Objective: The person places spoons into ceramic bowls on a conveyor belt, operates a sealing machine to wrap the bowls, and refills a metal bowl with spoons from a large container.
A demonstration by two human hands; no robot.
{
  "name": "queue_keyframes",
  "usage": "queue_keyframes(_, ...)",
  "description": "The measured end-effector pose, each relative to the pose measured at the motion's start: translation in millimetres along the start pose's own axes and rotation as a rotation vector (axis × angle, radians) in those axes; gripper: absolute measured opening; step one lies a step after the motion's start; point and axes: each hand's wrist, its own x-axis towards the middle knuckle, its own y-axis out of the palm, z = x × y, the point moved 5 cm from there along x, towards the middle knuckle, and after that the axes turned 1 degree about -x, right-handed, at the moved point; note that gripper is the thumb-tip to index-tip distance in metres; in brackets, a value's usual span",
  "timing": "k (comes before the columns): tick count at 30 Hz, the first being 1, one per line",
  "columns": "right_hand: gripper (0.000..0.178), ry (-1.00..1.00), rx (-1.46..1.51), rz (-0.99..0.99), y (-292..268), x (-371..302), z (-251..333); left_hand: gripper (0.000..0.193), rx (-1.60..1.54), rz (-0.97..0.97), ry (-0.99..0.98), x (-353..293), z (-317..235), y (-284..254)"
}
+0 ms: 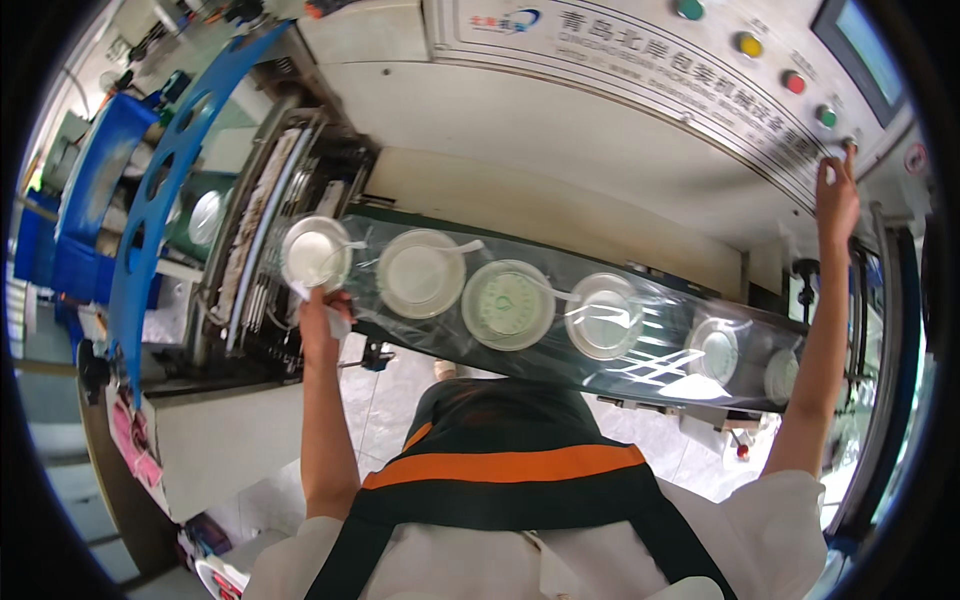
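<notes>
A row of round, shallow whitish bowls under clear plastic film [655,370] lies along a dark green conveyor belt [400,345]. My left hand [322,315] is at the belt's left end, its fingers closed on the film by the near rim of the leftmost bowl [316,255]. White strips like spoon handles stick out beside several bowls. One bowl near the middle [508,306] has a green mark on it. My right hand [838,195] is raised to the control panel at far right, index finger stretched out to a small knob [850,145]; it holds nothing.
The machine's metal front [540,150] rises behind the belt, with coloured buttons [793,81] and a screen [868,55]. At left are a slatted metal mechanism [285,210], a blue panel with round holes [170,180] and blue crates [105,180].
</notes>
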Motion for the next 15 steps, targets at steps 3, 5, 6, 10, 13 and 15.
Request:
queue_keyframes(3, 0.015, -0.014, -0.077, 0.034, -8, 4, 13, 0.041, 0.037, -0.039, 0.006, -2, -8, 3)
queue_keyframes(5, 0.018, -0.022, -0.103, 0.028, -3, 4, -2, 0.042, 0.127, -0.022, 0.078, -11, -16, 2)
queue_keyframes(6, 0.019, -0.027, -0.094, 0.019, -3, 4, -14, 0.035, 0.152, -0.016, 0.110, -14, -18, 4)
queue_keyframes(10, 0.020, -0.064, -0.057, -0.068, -19, -5, -46, 0.029, 0.083, -0.019, 0.126, -18, -15, 0)
queue_keyframes(13, 0.021, 0.062, -0.027, 0.026, -38, -6, -31, 0.028, 0.023, -0.049, 0.148, -29, -22, -4)
queue_keyframes(15, 0.020, 0.027, 0.006, -0.044, -39, -4, -36, 0.027, 0.060, -0.045, 0.162, -31, -23, -9)
